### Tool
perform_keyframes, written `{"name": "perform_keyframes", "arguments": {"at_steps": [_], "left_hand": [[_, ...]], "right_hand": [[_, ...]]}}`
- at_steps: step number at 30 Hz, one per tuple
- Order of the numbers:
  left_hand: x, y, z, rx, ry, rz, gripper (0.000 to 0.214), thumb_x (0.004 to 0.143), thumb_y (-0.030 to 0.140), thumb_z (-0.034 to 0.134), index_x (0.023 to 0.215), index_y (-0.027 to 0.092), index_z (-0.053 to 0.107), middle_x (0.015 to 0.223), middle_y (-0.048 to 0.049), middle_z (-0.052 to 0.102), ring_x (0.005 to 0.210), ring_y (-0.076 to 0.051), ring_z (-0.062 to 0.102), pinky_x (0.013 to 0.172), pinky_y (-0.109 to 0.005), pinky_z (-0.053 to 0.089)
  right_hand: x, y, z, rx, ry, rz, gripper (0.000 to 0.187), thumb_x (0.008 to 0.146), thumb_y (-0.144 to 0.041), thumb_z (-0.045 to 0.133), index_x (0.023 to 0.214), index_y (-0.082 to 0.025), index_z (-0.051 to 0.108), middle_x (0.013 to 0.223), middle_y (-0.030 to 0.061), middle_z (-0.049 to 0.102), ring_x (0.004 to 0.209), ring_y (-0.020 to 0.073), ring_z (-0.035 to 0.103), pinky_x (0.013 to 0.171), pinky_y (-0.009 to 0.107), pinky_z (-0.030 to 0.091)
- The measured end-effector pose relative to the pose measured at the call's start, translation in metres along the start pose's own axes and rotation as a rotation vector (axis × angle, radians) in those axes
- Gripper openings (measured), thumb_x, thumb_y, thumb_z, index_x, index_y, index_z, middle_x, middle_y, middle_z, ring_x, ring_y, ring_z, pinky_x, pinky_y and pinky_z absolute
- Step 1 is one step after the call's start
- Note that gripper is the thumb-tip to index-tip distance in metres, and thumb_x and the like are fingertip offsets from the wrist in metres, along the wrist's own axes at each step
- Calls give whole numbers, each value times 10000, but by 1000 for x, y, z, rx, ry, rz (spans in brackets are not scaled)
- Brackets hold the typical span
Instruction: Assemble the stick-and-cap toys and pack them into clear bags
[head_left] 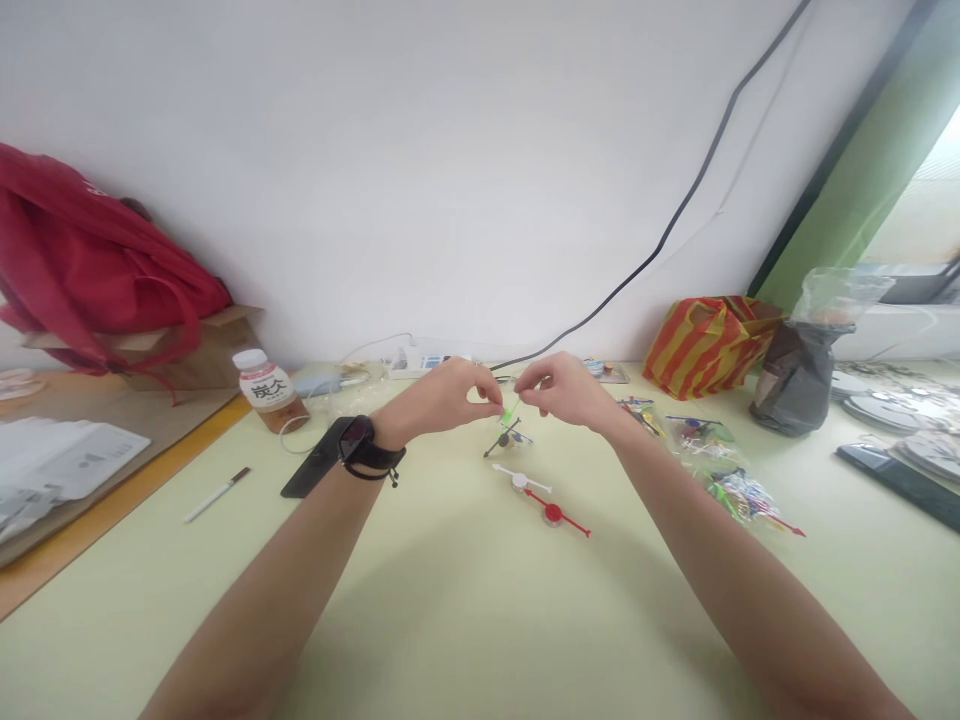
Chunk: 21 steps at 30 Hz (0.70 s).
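My left hand (454,400), with a dark watch on its wrist, is closed with thumb and fingertip pinched at a small bright green arrow spinner (508,414). From the other side, my right hand (566,390) pinches near its upper end; the exact contact is too small to see clearly. Just below the fingers lies a dark arrow spinner (503,439), with a thin bluish arrow partly overlapping it. Nearer to me, a white arrow spinner (520,482) and a red arrow spinner (553,514) lie on the table (480,620), almost end to end.
Clear bags of coloured arrows (739,495) lie right of my right forearm, before a striped bag (705,345) and a grey plastic bag (799,385). To the left are a drink bottle (268,392), a black phone (311,470) and a pen (217,496).
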<state>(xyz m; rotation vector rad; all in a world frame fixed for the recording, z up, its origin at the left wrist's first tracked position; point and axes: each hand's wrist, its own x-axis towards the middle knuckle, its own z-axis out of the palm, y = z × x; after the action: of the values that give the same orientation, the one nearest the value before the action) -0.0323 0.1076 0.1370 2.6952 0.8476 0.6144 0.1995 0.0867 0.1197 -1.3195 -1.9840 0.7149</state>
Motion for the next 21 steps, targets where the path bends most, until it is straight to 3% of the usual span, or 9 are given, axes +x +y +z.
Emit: {"name": "perform_keyframes", "arguments": {"at_steps": [3, 6, 10, 12, 15, 17, 21], "left_hand": [[0, -3, 0, 10, -1, -10, 198, 920, 392, 678, 882, 263, 823, 935, -18, 807, 838, -201, 709, 796, -316, 501], [-1, -9, -2, 58, 26, -44, 206, 915, 402, 682, 862, 257, 818, 905, -19, 802, 824, -202, 707, 762, -311, 499], [-4, -11, -14, 124, 198, -70, 221, 926, 414, 681, 851, 242, 797, 874, -16, 788, 811, -188, 700, 737, -294, 503], [-6, -9, -23, 103, 308, -62, 214, 931, 429, 685, 972, 244, 787, 954, -20, 789, 852, -181, 707, 760, -284, 523], [-11, -4, -35, 52, 427, -70, 383, 927, 466, 697, 1253, 265, 699, 1083, -30, 770, 904, -174, 716, 807, -282, 554], [-13, -4, -38, 28, 446, -91, 442, 934, 490, 685, 1316, 269, 657, 1103, -36, 760, 899, -169, 719, 820, -282, 566], [-11, -10, -34, -6, 404, -129, 432, 961, 528, 641, 1301, 262, 658, 1075, -34, 759, 877, -163, 719, 809, -275, 569]], "right_hand": [[-2, 2, 3, -37, -152, -52, 223, 948, -371, 575, 890, -206, 714, 961, 35, 741, 505, 115, 600, 454, 254, 405], [-4, 4, 0, -175, -166, -149, 400, 1019, -496, 486, 797, -208, 655, 770, 12, 670, 575, 142, 577, 533, 266, 391], [-3, 4, -7, -282, -2, -264, 203, 972, -346, 570, 863, -212, 678, 848, 30, 707, 723, 169, 595, 663, 280, 404], [-2, 3, -8, -261, 82, -312, 149, 951, -251, 543, 898, -208, 675, 866, 39, 708, 743, 171, 590, 687, 283, 410], [-1, 2, -5, -246, 34, -311, 147, 915, -210, 536, 828, -196, 654, 762, 26, 674, 679, 163, 562, 642, 279, 397], [-1, 1, -3, -248, 10, -296, 131, 887, -194, 553, 790, -194, 642, 729, 19, 665, 659, 160, 559, 625, 278, 394], [-3, -2, -1, -196, 94, -336, 120, 882, -173, 544, 806, -200, 632, 773, 23, 686, 693, 166, 584, 662, 286, 429]]}}
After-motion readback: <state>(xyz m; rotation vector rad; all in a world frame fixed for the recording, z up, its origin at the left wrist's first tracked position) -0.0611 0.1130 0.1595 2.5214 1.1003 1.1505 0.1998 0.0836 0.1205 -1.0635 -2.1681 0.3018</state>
